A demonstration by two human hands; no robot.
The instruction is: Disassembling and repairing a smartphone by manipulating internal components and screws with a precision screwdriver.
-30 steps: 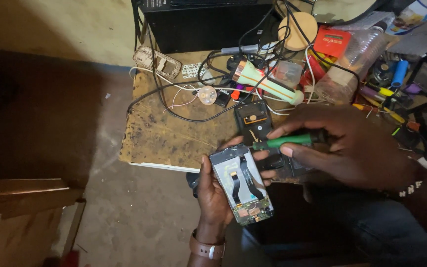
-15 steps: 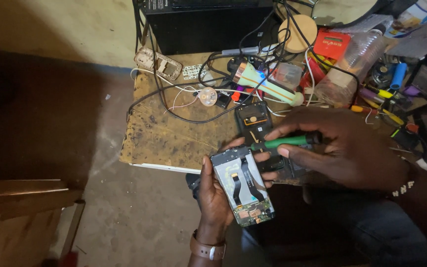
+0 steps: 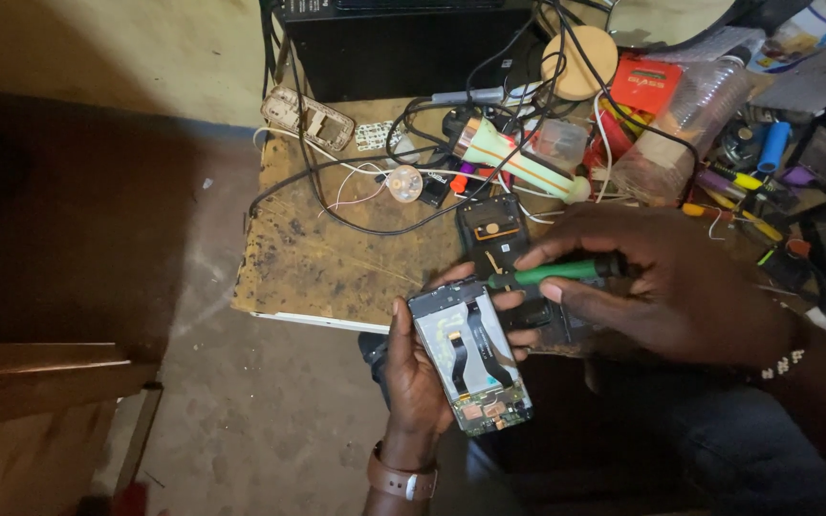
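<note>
left hand [image 3: 415, 377] grips the opened smartphone with exposed circuit board and black flex cables [image 3: 470, 355], held above the worn wooden board [image 3: 336, 258]. right hand [image 3: 666, 287] pinches a green-handled screwdriver [image 3: 556, 272], tip at the phone's upper edge.

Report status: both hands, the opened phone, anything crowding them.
Left hand cradles opened phone. Right hand holds green screwdriver at its top edge. Tangled cables behind.
</note>
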